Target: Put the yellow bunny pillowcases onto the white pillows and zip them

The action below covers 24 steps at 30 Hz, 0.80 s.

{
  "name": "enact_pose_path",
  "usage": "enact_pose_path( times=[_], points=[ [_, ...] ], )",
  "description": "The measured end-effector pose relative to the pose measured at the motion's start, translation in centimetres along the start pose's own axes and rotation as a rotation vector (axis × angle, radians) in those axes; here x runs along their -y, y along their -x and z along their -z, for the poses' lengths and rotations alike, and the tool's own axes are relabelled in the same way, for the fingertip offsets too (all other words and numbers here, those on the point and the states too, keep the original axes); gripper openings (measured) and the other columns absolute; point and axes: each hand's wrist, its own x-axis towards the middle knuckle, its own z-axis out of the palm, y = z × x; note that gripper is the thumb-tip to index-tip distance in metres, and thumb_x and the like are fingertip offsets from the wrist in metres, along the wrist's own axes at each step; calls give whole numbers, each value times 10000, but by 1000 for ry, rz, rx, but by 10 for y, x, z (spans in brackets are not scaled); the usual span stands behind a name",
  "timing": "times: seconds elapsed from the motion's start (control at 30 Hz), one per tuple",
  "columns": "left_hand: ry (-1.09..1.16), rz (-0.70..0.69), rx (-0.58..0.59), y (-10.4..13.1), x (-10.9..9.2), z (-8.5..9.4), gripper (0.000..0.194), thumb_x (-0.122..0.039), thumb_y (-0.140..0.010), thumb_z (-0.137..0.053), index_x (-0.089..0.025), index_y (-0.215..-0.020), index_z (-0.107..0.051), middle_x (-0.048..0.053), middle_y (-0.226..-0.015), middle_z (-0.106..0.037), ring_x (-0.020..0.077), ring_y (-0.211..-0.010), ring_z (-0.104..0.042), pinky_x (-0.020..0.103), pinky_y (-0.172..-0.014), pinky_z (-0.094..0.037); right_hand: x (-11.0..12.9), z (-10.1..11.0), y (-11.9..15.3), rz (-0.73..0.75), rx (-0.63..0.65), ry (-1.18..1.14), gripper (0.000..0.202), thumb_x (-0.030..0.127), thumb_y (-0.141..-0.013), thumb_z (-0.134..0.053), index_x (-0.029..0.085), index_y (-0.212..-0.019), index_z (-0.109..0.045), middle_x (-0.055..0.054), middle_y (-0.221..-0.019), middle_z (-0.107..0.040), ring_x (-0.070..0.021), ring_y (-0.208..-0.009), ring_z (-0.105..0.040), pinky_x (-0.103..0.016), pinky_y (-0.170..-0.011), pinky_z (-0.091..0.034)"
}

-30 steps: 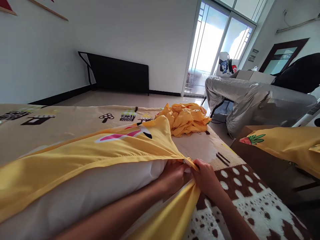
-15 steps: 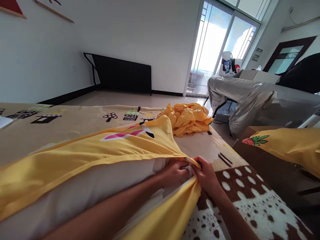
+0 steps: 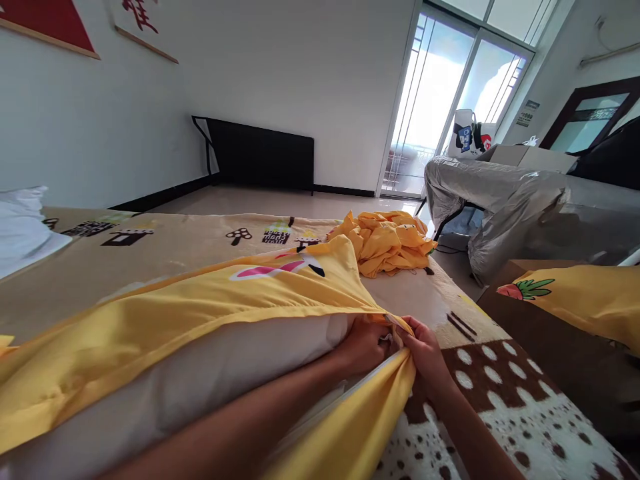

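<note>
A yellow fabric cover (image 3: 190, 310) with a pink, white and black print lies across the bed, its open edge gaping toward me. White fabric (image 3: 235, 353) shows within the opening; whether it is a lining or a separate insert I cannot tell. My left hand (image 3: 367, 343) reaches into the opening near its right end, fingers closed around a bunch of the white fabric. Right beside it, my right hand (image 3: 423, 343) pinches the yellow edge at the corner of the opening. The fingertips of both hands are partly hidden in the folds.
A crumpled heap of orange-yellow cloth (image 3: 387, 243) lies just beyond the corner, on the patterned blanket (image 3: 487, 373). At right, yellow cloth with a carrot print (image 3: 580, 293) hangs over a brown box. White cloth (image 3: 23, 230) lies far left. Behind stands a plastic-wrapped piece of furniture (image 3: 520, 190).
The view has turned slightly left, so the scene sits further right and the white cloth at left shows more. Both hands keep their hold at the same corner.
</note>
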Motion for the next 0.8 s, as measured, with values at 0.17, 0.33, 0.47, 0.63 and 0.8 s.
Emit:
enact_pose_path(
  times=[0.17, 0.33, 0.47, 0.63, 0.8],
  points=[
    [136, -98, -29, 4, -6, 8, 281, -119, -717, -461, -168, -836, -710, 21, -900, -710, 184, -918, -601, 282, -884, -434, -1, 3, 1, 67, -12, 180, 305, 449, -721, -621, 160, -809, -581, 2, -654, -575, -132, -587, -471, -228, -531, -375],
    [348, -120, -157, 11, -12, 13, 247, -164, -769, -484, -139, -866, -711, 34, -871, -705, 165, -837, -602, 261, -829, -438, -1, 4, 2, 178, -37, 428, 218, 378, -774, -538, 166, -821, -567, -2, -671, -597, -149, -614, -494, -240, -558, -392],
    [426, -100, -63, 10, -6, 6, 245, -159, -783, -459, -145, -893, -678, 29, -907, -678, 165, -887, -577, 263, -865, -418, -1, 8, 3, 252, -64, 584, 219, 378, -800, -522, 171, -809, -591, -7, -698, -618, -152, -640, -517, -242, -598, -397],
    [531, -45, 25, 7, 2, 0, 252, -155, -786, -453, -153, -964, -631, 36, -989, -650, 175, -972, -556, 288, -946, -393, -5, 9, 5, 291, -153, 632, 257, 421, -819, -513, 179, -825, -599, -27, -754, -636, -167, -680, -545, -255, -626, -408],
    [322, -24, 126, 10, -4, 3, 394, -314, -890, -413, -184, -1237, -546, 77, -1275, -572, 216, -1205, -479, 347, -1084, -289, -7, 6, 7, 323, -205, 662, 226, 390, -808, -521, 189, -859, -613, -49, -829, -657, -188, -736, -572, -271, -667, -429]
  ],
)
